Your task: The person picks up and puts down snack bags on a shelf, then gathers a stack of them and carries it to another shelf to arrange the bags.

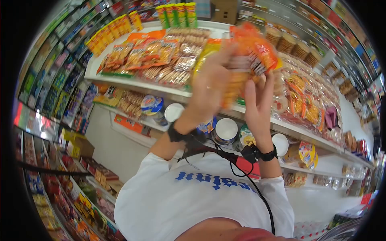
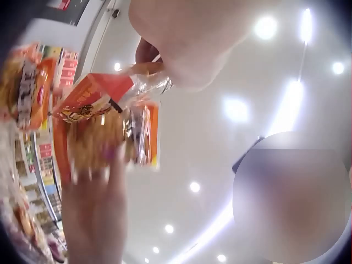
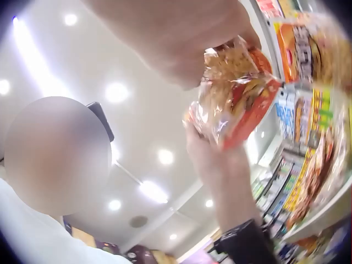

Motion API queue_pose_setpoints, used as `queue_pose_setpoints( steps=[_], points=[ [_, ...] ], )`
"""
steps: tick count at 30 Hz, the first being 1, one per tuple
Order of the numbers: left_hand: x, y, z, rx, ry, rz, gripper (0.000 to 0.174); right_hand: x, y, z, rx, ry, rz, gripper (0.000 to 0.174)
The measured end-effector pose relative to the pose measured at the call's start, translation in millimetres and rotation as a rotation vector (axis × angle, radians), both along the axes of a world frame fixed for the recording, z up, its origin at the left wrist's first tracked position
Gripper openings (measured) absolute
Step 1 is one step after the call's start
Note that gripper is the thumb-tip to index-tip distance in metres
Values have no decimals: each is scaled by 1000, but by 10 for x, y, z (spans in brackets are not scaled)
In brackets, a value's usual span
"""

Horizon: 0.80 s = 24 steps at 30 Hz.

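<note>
- your left hand (image 1: 207,89) grips the orange snack packet (image 1: 259,52), fingers blurred
- your right hand (image 1: 259,105) pinches its near edge
- packet's up over the white shelf (image 1: 140,86), right of the piled packets (image 1: 146,54)

I found the orange packet (image 1: 261,57) to be thin plastic film, glossy and crinkled, its clear portions reflecting light. I recorded a smooth white worktop (image 1: 93,67), a shirt (image 1: 201,197) of matt cloth, a smooth plastic-looking tub top (image 1: 226,128), and a carton (image 1: 225,11) of matt cardboard.
</note>
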State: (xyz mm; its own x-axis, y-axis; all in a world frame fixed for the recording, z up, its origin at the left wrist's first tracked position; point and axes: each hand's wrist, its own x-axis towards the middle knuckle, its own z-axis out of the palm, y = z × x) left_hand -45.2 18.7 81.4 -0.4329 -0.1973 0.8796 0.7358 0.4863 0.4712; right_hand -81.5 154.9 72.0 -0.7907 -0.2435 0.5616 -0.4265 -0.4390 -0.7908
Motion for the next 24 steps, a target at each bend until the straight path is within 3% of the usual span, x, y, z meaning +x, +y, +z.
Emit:
queue_pose_setpoints(
  steps=[1,3,5,6,9,10,13,15,16,18,21,22,24],
  points=[
    [66,12,-13,-163,-36,5,38,-5,24,-150,70,-50,63,55],
    [209,17,46,-146,-130,-175,40,-79,127,-373,145,-98,143,55],
    [328,43,99,222,-231,-561,41,-125,123,-312,158,-111,181,57],
    [380,-28,104,280,-260,-551,47,-95,151,-199,204,-168,150,57],
    [330,-364,0,54,-127,184,60,-86,230,-109,230,-162,167,56],
    [335,-448,-52,90,-198,136,74,-111,277,-113,252,-113,215,57],
    [331,-389,-302,406,-471,-544,79,-144,242,-146,373,40,167,71],
    [309,-200,-388,401,-573,-500,69,-122,174,-88,459,162,66,75],
    [286,-167,-418,413,-602,-501,65,-121,199,-92,470,-9,158,75],
    [269,-205,-400,409,-607,-515,50,-145,239,-183,438,16,220,73],
    [301,-401,-394,282,-708,-425,45,-99,349,-183,473,-35,224,70],
    [251,-477,-466,172,-570,-232,42,-92,403,-170,501,-69,208,70],
    [197,-896,-353,-70,-608,18,45,-162,482,-254,376,-69,135,68]
  ],
)
